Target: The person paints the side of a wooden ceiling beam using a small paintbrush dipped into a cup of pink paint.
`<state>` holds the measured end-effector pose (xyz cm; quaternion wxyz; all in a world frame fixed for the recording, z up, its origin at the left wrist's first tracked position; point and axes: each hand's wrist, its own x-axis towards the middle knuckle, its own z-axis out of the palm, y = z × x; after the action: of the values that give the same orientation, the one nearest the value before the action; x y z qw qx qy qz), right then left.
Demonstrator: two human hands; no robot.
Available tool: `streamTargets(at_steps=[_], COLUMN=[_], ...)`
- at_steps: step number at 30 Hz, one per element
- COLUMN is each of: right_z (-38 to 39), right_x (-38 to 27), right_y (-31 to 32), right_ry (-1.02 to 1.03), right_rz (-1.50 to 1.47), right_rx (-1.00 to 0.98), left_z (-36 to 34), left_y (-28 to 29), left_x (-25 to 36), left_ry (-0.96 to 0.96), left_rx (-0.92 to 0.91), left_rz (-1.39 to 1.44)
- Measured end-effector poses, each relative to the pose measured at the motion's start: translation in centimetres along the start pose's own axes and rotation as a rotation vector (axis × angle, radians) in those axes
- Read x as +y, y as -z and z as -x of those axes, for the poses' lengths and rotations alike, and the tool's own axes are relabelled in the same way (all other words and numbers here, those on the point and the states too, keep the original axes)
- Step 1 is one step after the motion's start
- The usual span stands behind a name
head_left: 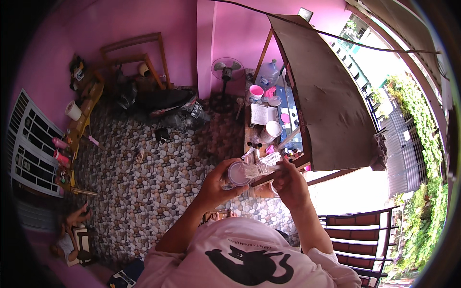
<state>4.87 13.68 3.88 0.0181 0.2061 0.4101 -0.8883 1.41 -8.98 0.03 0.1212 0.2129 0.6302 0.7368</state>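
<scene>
- The left hand (213,185) is gripping a small round pale container (238,173) — its fingers are curling around the side, and the round open face is turning up toward the camera.
- The right hand (288,185) is clenching the handle of a wide flat paintbrush with pale bristles (257,168); its fingers are wrapping the handle end.
- The brush's long axis is running roughly left to right, tilting slightly upward to the left — the bristle end is pointing toward the person's left and is lying over or touching the container's rim, while the handle is pointing right into the fist.
- Both things are hanging in the air just in front of the chest, at the near end of a long, narrow, cluttered wooden tabletop (253,139).
- On that tabletop a white cylindrical tub (272,130), an open sheet of white paper (263,114), a pink cup (256,91) and a row of small paint bottles (292,153) are standing.
- A large brown flat board (331,105) is leaning over the tabletop's right side.
- The floor (144,182) is showing a pebble-patterned covering, and the walls (120,24) are glowing bright pink.
- A standing fan (226,69) and a clear water jug (268,74) are sitting at the far end, and a dark slatted chair (355,235) is standing on the right.
</scene>
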Motion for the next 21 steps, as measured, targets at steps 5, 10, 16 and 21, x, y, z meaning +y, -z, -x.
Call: streamTargets(at_steps=[5,10,16,21], right_z=[0.2,-0.1,1.6,4.3], right_x=[0.9,-1.0,-11.8,-24.8], right_y=[0.8,1.4,-4.7,-9.6], right_ry=[-0.134,-0.067,0.353,0.858], right_rz=[-0.244,-0.354,-0.267,-0.240], right_rx=[-0.091,-0.111,-0.249,-0.291], left_z=[0.0,-0.9,-0.2,0.3], left_y=[-0.7,-0.6,0.0,0.0], left_x=[0.6,-2.4,-0.4,0.9], left_ry=[0.007,-0.105,-0.103,-0.019], left_rx=[-0.008,-0.041,-0.025,0.002], left_rz=[0.055,0.009,0.098,0.087])
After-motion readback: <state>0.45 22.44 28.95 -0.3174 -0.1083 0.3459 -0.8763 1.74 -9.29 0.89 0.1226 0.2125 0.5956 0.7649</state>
